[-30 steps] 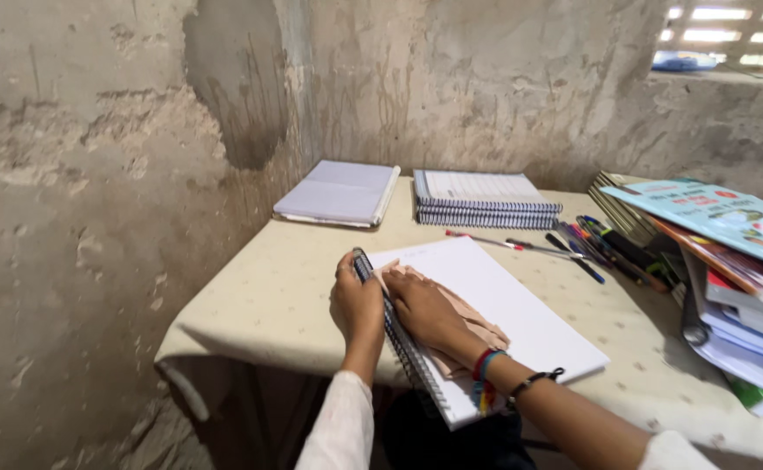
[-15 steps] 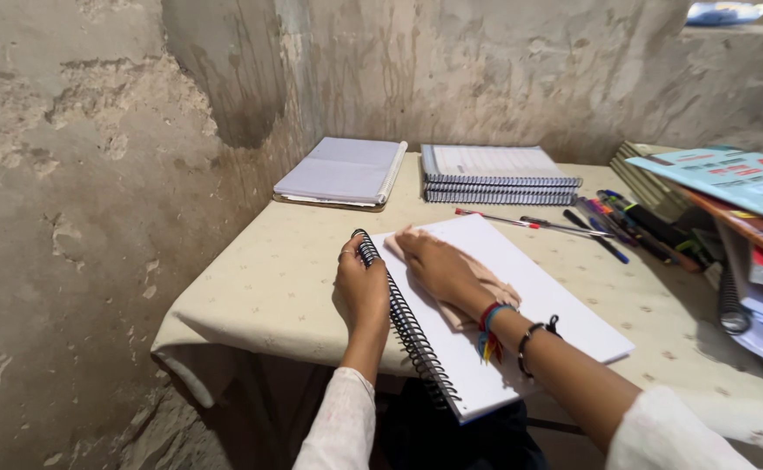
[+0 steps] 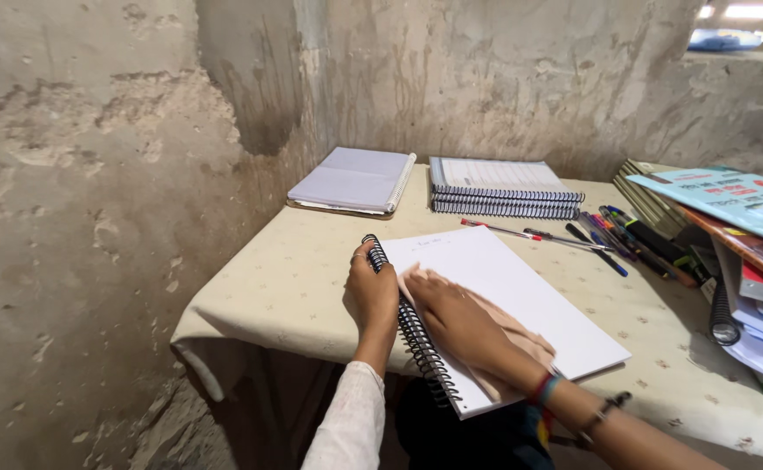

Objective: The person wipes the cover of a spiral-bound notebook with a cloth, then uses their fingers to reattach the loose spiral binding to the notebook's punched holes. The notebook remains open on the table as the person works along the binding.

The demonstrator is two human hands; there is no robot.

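Looking down, we take the open spiral notebook (image 3: 503, 305) as our landmark; it lies slanted on the cloth-covered table (image 3: 285, 287), at the near edge.

Left hand (image 3: 373, 292): we see it curled closed around the black wire binding (image 3: 412, 326) on the notebook's left side, fingers gripping the coil near its far end.

Right hand (image 3: 460, 322): we see it spread flat and open on the blank white page, palm down, pressing a pale peach cloth (image 3: 520, 335) against the paper; it grips nothing that we can make out.

Closed notebook (image 3: 353, 180): beyond the landmark and to its left, pale lilac cover, white spiral along its right side, close to the wall.

Stacked notebooks (image 3: 501, 185): beyond the landmark, just right of the lilac one, ruled top sheet, spirals facing us.

Pens (image 3: 603, 239): beyond the landmark's far right corner, a loose row of mixed colours, one red pen (image 3: 499, 229) nearest the page.

Book pile (image 3: 738, 252): well to the landmark's right, topped by a tilted turquoise cover with red and white printed patches; a dark spiral shows below.
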